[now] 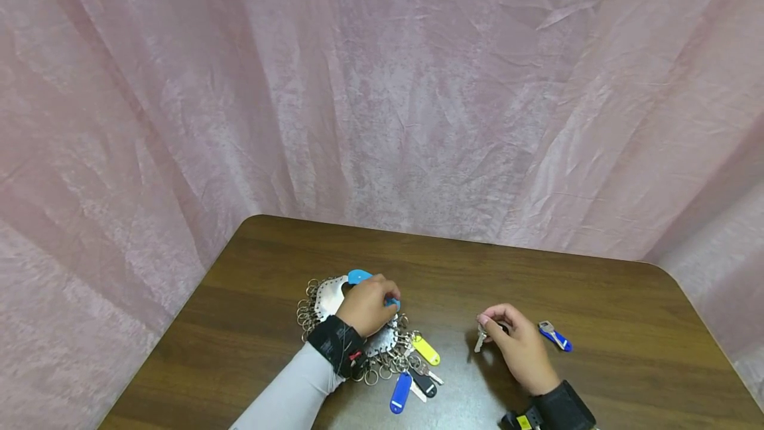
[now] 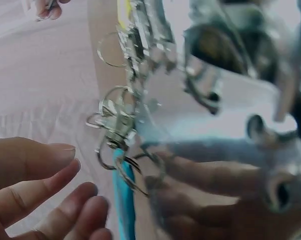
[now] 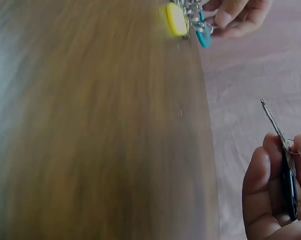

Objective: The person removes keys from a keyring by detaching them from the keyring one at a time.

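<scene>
A silver metal plate (image 1: pixel 329 297), its edge lined with small rings and clips, lies on the table with light-blue pieces (image 1: pixel 359 276). My left hand (image 1: pixel 367 304) is over it; in the left wrist view its loosely bent fingers (image 2: pixel 20 162) stand beside the clips (image 2: pixel 118 125) with nothing between them. My right hand (image 1: pixel 518 345) pinches a key (image 1: pixel 480 338) with a black tag (image 3: pixel 290 195), held above the table. Yellow (image 1: pixel 426 350), black (image 1: pixel 424 383) and blue (image 1: pixel 400 392) key tags lie at the plate's near right edge, with keys beside them.
To the right of my right hand, another key with a blue tag (image 1: pixel 555 336) lies on the brown wooden table (image 1: pixel 615 324). Pink curtains (image 1: pixel 418 98) hang behind the table's far edge.
</scene>
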Tool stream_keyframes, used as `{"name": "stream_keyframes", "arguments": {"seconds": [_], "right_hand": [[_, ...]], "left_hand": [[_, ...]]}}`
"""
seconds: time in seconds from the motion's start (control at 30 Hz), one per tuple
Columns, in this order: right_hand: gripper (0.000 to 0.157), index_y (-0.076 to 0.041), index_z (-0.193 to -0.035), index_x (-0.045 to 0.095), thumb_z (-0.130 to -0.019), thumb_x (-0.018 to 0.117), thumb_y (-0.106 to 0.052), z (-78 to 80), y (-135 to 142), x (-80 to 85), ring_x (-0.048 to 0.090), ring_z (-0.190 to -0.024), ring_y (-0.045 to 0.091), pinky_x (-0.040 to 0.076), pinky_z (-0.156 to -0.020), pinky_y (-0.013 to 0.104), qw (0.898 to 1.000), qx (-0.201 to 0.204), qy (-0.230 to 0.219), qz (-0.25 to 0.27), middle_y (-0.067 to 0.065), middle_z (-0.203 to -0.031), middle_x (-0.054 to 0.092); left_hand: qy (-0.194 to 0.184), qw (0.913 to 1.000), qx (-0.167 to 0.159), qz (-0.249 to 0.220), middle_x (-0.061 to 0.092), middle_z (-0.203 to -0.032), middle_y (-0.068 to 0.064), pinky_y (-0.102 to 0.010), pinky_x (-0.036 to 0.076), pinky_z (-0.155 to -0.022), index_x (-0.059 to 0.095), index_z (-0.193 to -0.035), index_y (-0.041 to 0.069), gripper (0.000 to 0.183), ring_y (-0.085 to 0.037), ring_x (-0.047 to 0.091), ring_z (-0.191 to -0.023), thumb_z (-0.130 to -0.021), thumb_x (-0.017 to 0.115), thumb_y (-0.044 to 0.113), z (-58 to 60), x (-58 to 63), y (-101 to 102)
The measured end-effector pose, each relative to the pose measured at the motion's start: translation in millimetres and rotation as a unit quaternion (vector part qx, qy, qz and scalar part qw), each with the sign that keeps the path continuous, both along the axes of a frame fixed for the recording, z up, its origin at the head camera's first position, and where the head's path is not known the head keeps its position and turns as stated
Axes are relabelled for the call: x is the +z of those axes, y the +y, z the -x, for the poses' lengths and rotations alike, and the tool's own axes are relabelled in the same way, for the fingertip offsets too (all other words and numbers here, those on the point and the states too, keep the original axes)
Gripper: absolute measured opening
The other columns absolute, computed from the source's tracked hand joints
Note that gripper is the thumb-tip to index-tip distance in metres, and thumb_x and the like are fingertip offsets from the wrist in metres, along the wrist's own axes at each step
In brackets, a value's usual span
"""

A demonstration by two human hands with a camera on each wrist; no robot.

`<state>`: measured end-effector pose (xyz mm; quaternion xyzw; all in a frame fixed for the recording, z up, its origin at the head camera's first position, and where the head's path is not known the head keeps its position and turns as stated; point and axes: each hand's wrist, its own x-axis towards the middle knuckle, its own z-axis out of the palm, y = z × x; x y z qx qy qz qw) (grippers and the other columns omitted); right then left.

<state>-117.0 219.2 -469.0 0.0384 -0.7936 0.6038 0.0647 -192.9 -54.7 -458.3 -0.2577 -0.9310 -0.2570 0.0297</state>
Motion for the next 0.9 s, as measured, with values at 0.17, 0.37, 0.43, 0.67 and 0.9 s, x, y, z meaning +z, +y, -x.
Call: {"name": "stream_keyframes", "arguments": {"seconds": [0.17, 0.37, 0.43, 0.67, 0.9], "right_hand": [[0.015, -0.002, -0.097, 0.059, -0.093, 0.061, -0.015, -0.8, 19.8, -13.0, 0.06, -0.08, 0.021, 0.053, -0.067, 0.035, 0.999, -0.015, -0.015, -0.029, 0.017, -0.095, 0.061], [0.017, -0.002, -0.097, 0.059, -0.092, 0.062, -0.018, -5.8, 38.5, -14.8, 0.061, -0.076, 0.021, 0.053, -0.065, 0.034, 0.998, -0.026, -0.024, -0.058, 0.016, -0.091, 0.062], [0.017, -0.002, -0.097, 0.058, -0.093, 0.062, -0.018, -8.1, 43.9, -14.1, 0.061, -0.074, 0.021, 0.053, -0.065, 0.034, 0.997, -0.029, -0.027, -0.065, 0.016, -0.091, 0.062], [0.014, -0.001, -0.098, 0.058, -0.094, 0.06, -0.015, -15.8, 64.2, -12.5, 0.061, -0.076, 0.018, 0.053, -0.065, 0.031, 0.993, -0.044, -0.028, -0.105, 0.015, -0.093, 0.063], [0.012, -0.002, -0.099, 0.059, -0.094, 0.059, -0.013, -23.1, 85.3, -9.8, 0.061, -0.08, 0.014, 0.053, -0.065, 0.029, 0.986, -0.046, -0.03, -0.159, 0.014, -0.099, 0.063]], "left_hand": [[0.005, 0.9998, -0.018, -0.004, 0.053, -0.078, 0.004, -0.023, 0.041, -0.059, 0.067, -0.083, 0.017, 0.008, -0.007, 0.048, -0.067, -0.077, 0.071, 0.015, -1.2, 2.2, 1.3], [0.005, 0.9986, -0.052, 0.002, 0.051, -0.071, 0.006, -0.02, 0.038, -0.055, 0.067, -0.08, 0.017, 0.008, -0.006, 0.045, -0.063, -0.075, 0.072, 0.014, -3.7, 2.8, 3.0], [0.003, 0.9983, -0.058, 0.006, 0.05, -0.07, 0.007, -0.019, 0.037, -0.055, 0.067, -0.08, 0.018, 0.008, -0.005, 0.045, -0.063, -0.075, 0.073, 0.015, -4.5, 2.6, 3.4], [-0.004, 0.9976, -0.067, 0.012, 0.052, -0.071, 0.006, -0.019, 0.038, -0.057, 0.068, -0.082, 0.017, 0.009, -0.004, 0.045, -0.065, -0.075, 0.073, 0.016, -5.2, 1.0, 4.9], [-0.013, 0.9971, -0.072, 0.018, 0.054, -0.072, 0.007, -0.019, 0.039, -0.059, 0.068, -0.084, 0.016, 0.01, -0.004, 0.046, -0.067, -0.076, 0.073, 0.015, -5.5, 1.2, 6.7]]}}
